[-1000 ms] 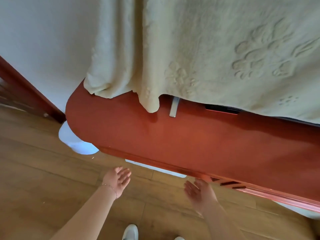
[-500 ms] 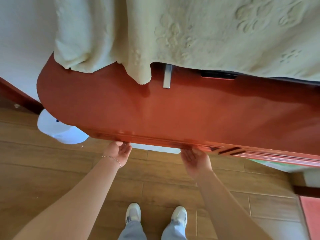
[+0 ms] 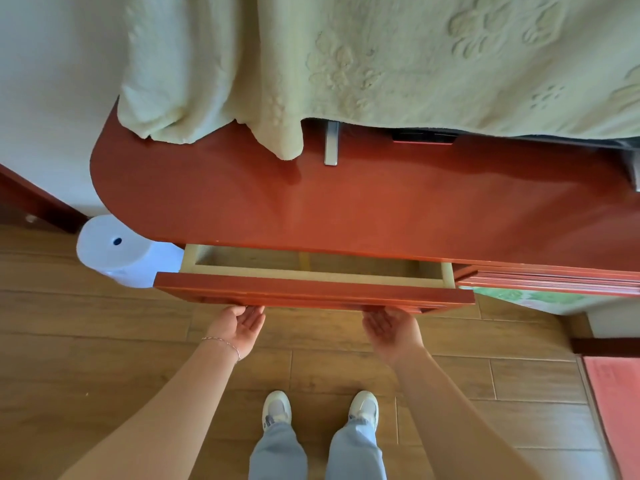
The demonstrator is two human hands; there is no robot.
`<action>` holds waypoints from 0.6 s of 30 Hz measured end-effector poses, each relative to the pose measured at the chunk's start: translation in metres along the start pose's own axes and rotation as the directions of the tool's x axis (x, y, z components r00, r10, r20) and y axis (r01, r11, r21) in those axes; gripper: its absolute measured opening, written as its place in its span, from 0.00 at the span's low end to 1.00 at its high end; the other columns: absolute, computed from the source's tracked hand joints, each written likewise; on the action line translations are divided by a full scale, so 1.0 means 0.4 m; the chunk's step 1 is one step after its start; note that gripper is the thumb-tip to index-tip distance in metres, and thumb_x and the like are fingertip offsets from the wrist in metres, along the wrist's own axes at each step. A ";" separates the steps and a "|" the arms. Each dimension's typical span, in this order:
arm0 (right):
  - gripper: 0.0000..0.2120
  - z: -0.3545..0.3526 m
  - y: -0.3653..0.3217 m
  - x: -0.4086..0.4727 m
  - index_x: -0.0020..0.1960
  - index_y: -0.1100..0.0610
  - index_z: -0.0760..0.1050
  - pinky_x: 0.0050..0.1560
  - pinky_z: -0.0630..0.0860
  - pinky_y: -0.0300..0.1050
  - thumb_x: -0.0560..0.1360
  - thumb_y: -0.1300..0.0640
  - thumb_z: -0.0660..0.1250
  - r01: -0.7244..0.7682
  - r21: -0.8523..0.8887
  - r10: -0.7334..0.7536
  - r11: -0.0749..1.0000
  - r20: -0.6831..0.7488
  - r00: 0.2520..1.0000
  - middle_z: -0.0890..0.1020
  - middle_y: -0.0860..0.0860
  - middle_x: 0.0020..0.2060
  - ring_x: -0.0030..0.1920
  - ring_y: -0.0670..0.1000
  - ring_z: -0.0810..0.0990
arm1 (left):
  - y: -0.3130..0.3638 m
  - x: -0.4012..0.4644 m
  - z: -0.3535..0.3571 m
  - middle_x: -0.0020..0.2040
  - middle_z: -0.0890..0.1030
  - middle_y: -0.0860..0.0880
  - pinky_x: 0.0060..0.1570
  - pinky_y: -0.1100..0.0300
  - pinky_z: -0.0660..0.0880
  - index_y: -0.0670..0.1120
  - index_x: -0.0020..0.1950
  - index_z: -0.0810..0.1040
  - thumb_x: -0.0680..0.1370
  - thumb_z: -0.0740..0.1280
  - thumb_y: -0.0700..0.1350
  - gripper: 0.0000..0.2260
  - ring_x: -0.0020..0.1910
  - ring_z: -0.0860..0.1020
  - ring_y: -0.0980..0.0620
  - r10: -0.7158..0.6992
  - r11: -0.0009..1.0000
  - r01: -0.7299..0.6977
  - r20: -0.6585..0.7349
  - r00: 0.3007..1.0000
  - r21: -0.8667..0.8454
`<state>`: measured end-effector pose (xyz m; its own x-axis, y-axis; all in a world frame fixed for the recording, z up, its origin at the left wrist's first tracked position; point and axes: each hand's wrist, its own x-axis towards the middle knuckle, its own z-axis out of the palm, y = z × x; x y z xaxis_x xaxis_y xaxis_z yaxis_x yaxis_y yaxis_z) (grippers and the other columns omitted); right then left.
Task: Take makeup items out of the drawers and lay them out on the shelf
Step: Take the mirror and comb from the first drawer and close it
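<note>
the drawer (image 3: pixel 313 292), shut half a second ago, is now sliding partly out from under the red shelf (image 3: pixel 346 209). the left hand (image 3: pixel 239 323) and right hand (image 3: pixel 393 329) are hooking fingers under its front, palms up, holding nothing else. no makeup is showing inside yet.

one drawer (image 3: pixel 313 289), two hands, two shoes, one blanket (image 3: pixel 381 64)
</note>
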<state>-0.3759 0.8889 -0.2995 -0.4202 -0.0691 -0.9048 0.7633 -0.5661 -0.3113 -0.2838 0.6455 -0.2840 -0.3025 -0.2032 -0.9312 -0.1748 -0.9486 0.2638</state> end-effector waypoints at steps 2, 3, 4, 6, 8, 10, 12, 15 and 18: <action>0.09 -0.017 0.011 -0.013 0.45 0.62 0.73 0.50 0.74 0.47 0.76 0.65 0.55 -0.005 -0.010 0.005 1.000 -0.001 1.000 0.78 0.58 0.41 0.43 0.55 0.78 | -0.012 -0.007 -0.022 0.47 0.76 0.43 0.68 0.53 0.67 0.40 0.43 0.69 0.81 0.50 0.34 0.11 0.68 0.70 0.44 -0.013 1.000 0.013 -0.008 1.000 0.005; 0.09 -0.026 0.017 -0.020 0.45 0.62 0.73 0.52 0.73 0.47 0.76 0.65 0.55 -0.008 -0.018 0.008 1.000 0.000 1.000 0.79 0.58 0.41 0.43 0.55 0.78 | -0.018 -0.012 -0.032 0.46 0.75 0.43 0.68 0.53 0.67 0.40 0.43 0.69 0.81 0.50 0.34 0.11 0.68 0.70 0.44 -0.016 1.000 0.016 -0.013 1.000 0.008; 0.08 -0.034 0.022 -0.028 0.45 0.62 0.74 0.55 0.73 0.47 0.76 0.66 0.55 -0.008 -0.025 0.008 1.000 0.001 1.000 0.79 0.58 0.41 0.43 0.55 0.78 | -0.024 -0.016 -0.044 0.46 0.75 0.43 0.68 0.52 0.67 0.40 0.43 0.69 0.81 0.50 0.35 0.11 0.68 0.70 0.44 -0.017 1.000 0.017 -0.015 1.000 0.014; 0.08 -0.050 0.034 -0.043 0.46 0.62 0.74 0.56 0.72 0.47 0.75 0.66 0.56 -0.010 -0.042 0.010 0.999 0.002 1.000 0.79 0.58 0.42 0.44 0.55 0.78 | -0.034 -0.022 -0.067 0.51 0.76 0.42 0.67 0.52 0.67 0.40 0.45 0.70 0.81 0.51 0.36 0.11 0.68 0.70 0.44 -0.026 0.999 0.026 -0.013 1.000 0.024; 0.08 -0.064 0.044 -0.062 0.46 0.62 0.75 0.59 0.71 0.47 0.75 0.67 0.56 -0.019 -0.051 0.019 0.999 -0.005 1.000 0.79 0.57 0.42 0.44 0.54 0.78 | -0.044 -0.029 -0.090 0.59 0.75 0.42 0.67 0.52 0.67 0.38 0.53 0.71 0.81 0.51 0.36 0.10 0.68 0.70 0.45 -0.035 0.999 0.035 -0.004 0.999 0.022; 0.08 -0.080 0.056 -0.074 0.47 0.62 0.75 0.60 0.71 0.47 0.75 0.66 0.56 -0.029 -0.053 0.028 0.998 -0.015 1.000 0.79 0.57 0.42 0.44 0.54 0.78 | -0.054 -0.042 -0.109 0.64 0.73 0.42 0.69 0.51 0.66 0.38 0.66 0.67 0.82 0.51 0.36 0.15 0.68 0.70 0.45 -0.036 0.999 0.036 -0.003 0.999 0.015; 0.09 -0.099 0.066 -0.082 0.49 0.62 0.75 0.58 0.72 0.47 0.76 0.66 0.56 -0.034 -0.056 0.033 0.998 -0.016 0.999 0.79 0.58 0.44 0.45 0.55 0.78 | -0.064 -0.057 -0.124 0.69 0.70 0.42 0.70 0.51 0.65 0.39 0.71 0.63 0.82 0.51 0.36 0.17 0.69 0.69 0.45 -0.037 0.999 0.037 -0.004 0.999 0.008; 0.10 -0.123 0.080 -0.101 0.51 0.63 0.74 0.64 0.70 0.48 0.76 0.67 0.55 -0.037 -0.061 0.036 0.997 -0.018 0.999 0.78 0.58 0.45 0.47 0.55 0.78 | -0.074 -0.075 -0.150 0.71 0.67 0.42 0.70 0.50 0.65 0.40 0.68 0.65 0.82 0.50 0.36 0.15 0.70 0.68 0.44 -0.049 0.998 0.049 -0.008 0.999 0.029; 0.11 -0.137 0.093 -0.138 0.48 0.66 0.73 0.64 0.69 0.48 0.76 0.71 0.53 -0.008 -0.166 0.007 0.986 -0.005 1.000 0.78 0.58 0.43 0.46 0.55 0.77 | -0.080 -0.087 -0.179 0.66 0.71 0.41 0.69 0.50 0.66 0.39 0.54 0.70 0.82 0.50 0.37 0.10 0.70 0.68 0.43 -0.080 0.995 0.080 -0.001 0.997 0.056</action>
<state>-0.2973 0.9167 -0.2772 -0.4122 -0.0688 -0.9085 0.8373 -0.4217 -0.3480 -0.2008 0.6657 -0.2781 -0.2862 -0.1270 -0.9497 -0.2507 -0.9467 0.2022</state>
